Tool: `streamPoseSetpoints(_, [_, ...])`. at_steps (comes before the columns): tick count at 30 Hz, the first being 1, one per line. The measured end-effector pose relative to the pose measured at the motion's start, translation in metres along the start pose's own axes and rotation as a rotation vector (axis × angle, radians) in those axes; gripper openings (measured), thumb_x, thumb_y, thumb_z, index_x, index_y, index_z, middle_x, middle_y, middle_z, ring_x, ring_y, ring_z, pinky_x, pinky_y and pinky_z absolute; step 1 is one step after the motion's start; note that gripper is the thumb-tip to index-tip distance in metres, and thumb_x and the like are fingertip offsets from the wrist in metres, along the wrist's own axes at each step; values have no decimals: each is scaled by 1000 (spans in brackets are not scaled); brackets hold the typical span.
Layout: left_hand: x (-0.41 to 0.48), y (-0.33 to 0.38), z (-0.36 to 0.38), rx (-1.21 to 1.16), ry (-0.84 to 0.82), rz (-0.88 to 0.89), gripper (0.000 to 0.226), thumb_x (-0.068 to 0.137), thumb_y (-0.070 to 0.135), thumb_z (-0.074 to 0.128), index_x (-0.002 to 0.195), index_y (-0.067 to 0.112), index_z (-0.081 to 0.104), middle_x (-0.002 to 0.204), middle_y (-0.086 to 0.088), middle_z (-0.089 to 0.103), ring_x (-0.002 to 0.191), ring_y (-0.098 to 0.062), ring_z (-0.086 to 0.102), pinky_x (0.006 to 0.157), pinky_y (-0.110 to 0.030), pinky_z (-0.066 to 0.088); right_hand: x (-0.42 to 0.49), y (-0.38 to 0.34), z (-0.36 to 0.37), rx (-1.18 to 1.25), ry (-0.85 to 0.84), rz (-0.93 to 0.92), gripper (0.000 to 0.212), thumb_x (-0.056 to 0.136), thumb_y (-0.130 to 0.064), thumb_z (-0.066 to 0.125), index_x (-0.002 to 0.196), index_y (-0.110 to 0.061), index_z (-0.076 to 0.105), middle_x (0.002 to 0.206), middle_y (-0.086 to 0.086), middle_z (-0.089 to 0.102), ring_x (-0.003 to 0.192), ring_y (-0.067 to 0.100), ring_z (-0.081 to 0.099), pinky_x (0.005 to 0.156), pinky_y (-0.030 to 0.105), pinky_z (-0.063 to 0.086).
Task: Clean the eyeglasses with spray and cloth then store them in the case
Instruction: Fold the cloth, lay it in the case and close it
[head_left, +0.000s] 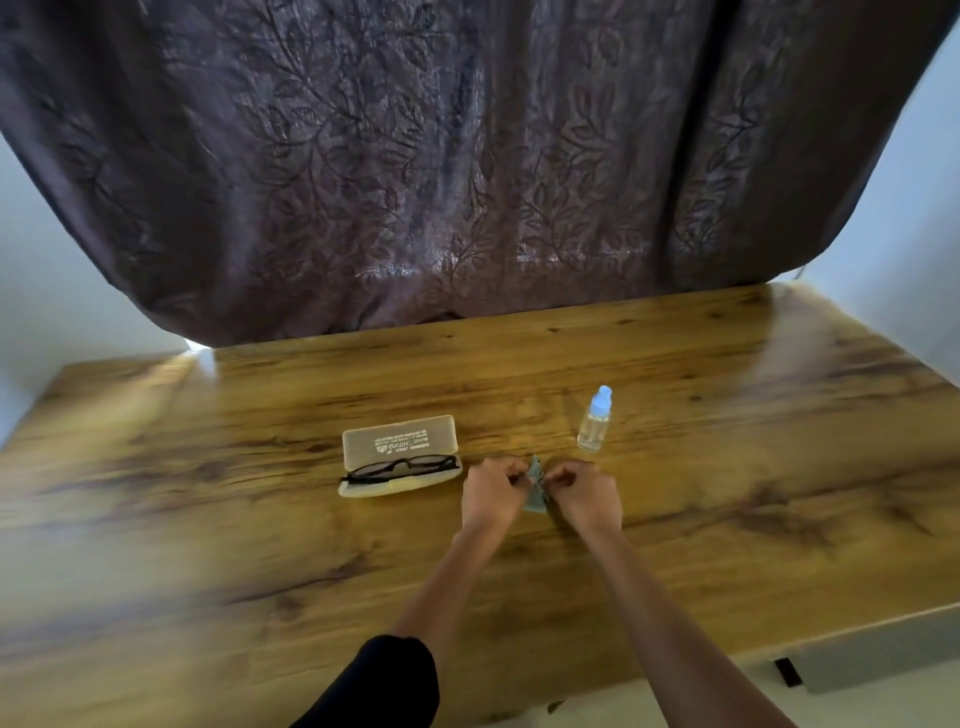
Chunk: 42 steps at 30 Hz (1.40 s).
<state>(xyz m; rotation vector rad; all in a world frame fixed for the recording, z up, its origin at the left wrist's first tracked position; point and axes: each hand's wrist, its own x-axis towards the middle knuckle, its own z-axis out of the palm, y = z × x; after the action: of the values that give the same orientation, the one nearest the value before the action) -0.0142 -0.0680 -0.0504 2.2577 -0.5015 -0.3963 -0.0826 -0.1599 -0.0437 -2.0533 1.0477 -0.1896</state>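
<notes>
Black-framed eyeglasses (401, 467) lie in the open beige case (399, 441), whose lid is tipped back with printed lettering showing. Just right of the case, my left hand (492, 491) and my right hand (586, 493) pinch a small grey-blue cloth (535, 498) between them, low over the wooden table (260, 519). A clear spray bottle (595, 420) with a light blue cap stands upright behind my right hand.
A dark purple curtain (441, 156) with a leaf pattern hangs behind the table's far edge. The table's near edge runs across the lower right, with pale floor below it. White walls flank the curtain.
</notes>
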Motion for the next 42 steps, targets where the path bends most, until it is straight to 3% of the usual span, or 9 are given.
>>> streamPoseSetpoints(6, [9, 15, -21, -159, 93, -3, 16, 87, 20, 62, 99, 13, 71, 93, -1, 71, 88, -14, 65, 71, -20, 47, 15, -19, -12, 162, -37, -83, 11, 85, -20, 58, 89, -15, 68, 89, -2, 67, 89, 14, 60, 67, 19, 41])
streamPoseSetpoints(9, [16, 27, -45, -205, 143, 80, 10, 89, 17, 59, 94, 15, 67, 89, -3, 70, 83, -18, 65, 73, -28, 53, 21, -43, -22, 342, -4, -156, 10, 83, -20, 59, 77, -21, 67, 81, -1, 69, 84, 19, 64, 81, 34, 50])
streamPoseSetpoints(16, [19, 56, -104, -638, 292, 204, 24, 88, 0, 51, 72, 19, 54, 74, 4, 62, 74, -10, 60, 71, -27, 50, 14, -118, -64, 621, -18, -427, 22, 83, -8, 57, 66, -21, 62, 65, 2, 60, 67, 16, 52, 66, 35, 45])
streamPoseSetpoints(21, [16, 73, -139, -859, 270, 307, 8, 87, 6, 60, 90, 13, 63, 85, 2, 67, 85, -10, 63, 84, -24, 50, 9, -151, -85, 700, -113, -556, 19, 87, -8, 55, 72, -18, 60, 70, 8, 56, 69, 16, 50, 67, 24, 44])
streamPoseSetpoints(23, [15, 79, -145, -800, 177, 367, 25, 85, 9, 62, 111, 8, 60, 91, 1, 64, 86, -5, 61, 82, -19, 50, 7, -159, -88, 678, -122, -625, 18, 88, -7, 55, 74, -18, 59, 67, 0, 59, 65, 8, 51, 65, 15, 42])
streamPoseSetpoints(27, [14, 85, -151, -730, 2, 447, 49, 75, 19, 72, 118, 3, 56, 101, -7, 61, 94, -13, 57, 85, -25, 48, 5, -168, -91, 588, -131, -711, 18, 86, -10, 59, 74, -23, 61, 65, -2, 64, 67, 12, 55, 68, 30, 43])
streamPoseSetpoints(32, [2, 82, -150, -714, -166, 349, 21, 78, 17, 66, 93, 3, 63, 84, -5, 68, 77, -13, 65, 71, -22, 53, 5, -174, -96, 662, -131, -665, 18, 85, -11, 60, 73, -23, 63, 71, 11, 66, 71, 22, 57, 74, 38, 48])
streamPoseSetpoints(36, [1, 85, -151, -885, -200, 253, 26, 71, 28, 66, 89, 10, 63, 80, -2, 66, 74, -15, 62, 71, -29, 52, 7, -176, -99, 749, -175, -561, 16, 88, -10, 57, 75, -19, 61, 71, 2, 65, 71, 13, 59, 66, 29, 48])
streamPoseSetpoints(42, [7, 93, -150, -1030, -41, 172, 8, 85, 14, 62, 82, 9, 68, 79, -3, 70, 77, -16, 64, 75, -31, 51, 9, -167, -96, 881, -186, -336, 7, 88, -13, 58, 93, -8, 60, 73, 4, 62, 61, 11, 57, 54, 19, 49])
